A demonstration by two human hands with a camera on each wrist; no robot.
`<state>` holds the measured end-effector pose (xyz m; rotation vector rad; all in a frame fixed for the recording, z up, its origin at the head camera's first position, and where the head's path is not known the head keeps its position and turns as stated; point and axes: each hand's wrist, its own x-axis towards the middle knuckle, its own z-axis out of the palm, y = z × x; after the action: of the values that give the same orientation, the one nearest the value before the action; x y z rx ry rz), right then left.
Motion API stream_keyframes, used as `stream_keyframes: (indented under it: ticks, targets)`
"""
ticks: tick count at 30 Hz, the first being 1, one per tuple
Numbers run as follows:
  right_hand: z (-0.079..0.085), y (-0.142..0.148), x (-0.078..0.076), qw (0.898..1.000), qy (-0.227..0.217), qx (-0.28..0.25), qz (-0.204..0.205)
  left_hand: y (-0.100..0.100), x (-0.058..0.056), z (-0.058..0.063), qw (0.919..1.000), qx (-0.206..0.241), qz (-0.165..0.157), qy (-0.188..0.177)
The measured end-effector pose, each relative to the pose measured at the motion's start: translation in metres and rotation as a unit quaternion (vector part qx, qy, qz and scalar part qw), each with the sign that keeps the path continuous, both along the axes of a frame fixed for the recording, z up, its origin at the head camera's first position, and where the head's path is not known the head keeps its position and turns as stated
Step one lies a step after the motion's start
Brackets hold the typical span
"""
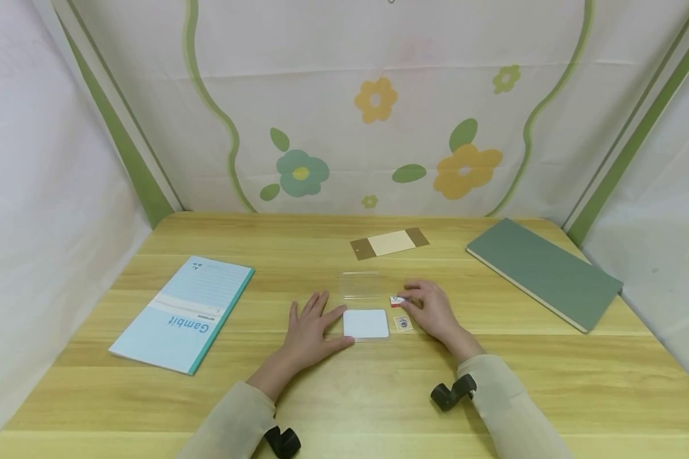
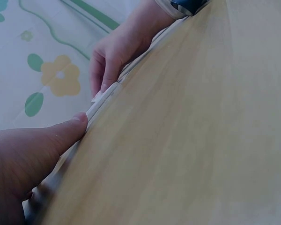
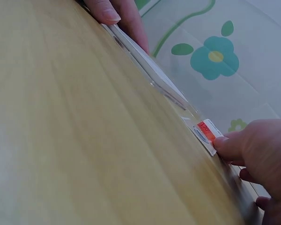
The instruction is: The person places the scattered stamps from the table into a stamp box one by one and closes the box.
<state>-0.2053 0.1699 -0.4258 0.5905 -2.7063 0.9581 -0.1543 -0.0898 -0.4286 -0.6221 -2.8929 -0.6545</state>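
Observation:
A clear plastic case [image 1: 360, 285] lies with its lid folded back, and a white card stack [image 1: 365, 324] sits in its near half. Spread fingers of my left hand [image 1: 311, 335] rest at the case's left side, thumb at the near corner and index finger at the far one. To the right of the case, my right hand [image 1: 432, 310] pinches a small red-and-white stamp [image 3: 207, 127] between thumb and fingers, low over the table. Just below it in the head view lies a second stamp [image 1: 403, 323], cream-edged with a dark picture.
Beyond the case lies a brown-and-cream card strip [image 1: 392, 243]. A light blue notebook [image 1: 178, 315] is on the left of the wooden table [image 1: 344, 401], a green notebook [image 1: 542, 274] on the right. A flower-printed curtain [image 1: 333, 76] hangs behind the table's far edge.

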Motion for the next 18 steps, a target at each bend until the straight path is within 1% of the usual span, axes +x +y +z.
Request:
stream_keyframes:
  ticks: [8, 18]
  targets:
    - [0.0013, -0.0005, -0.0002, 1.000, 0.012, 0.007, -0.005, 0.0000, 0.0001, 0.0000, 1.0000, 0.000, 0.000, -0.002]
    - [0.0026, -0.0021, 0.0014, 1.000, -0.003, 0.019, -0.009, 0.0002, 0.0003, 0.0018, 1.0000, 0.000, -0.002, -0.002]
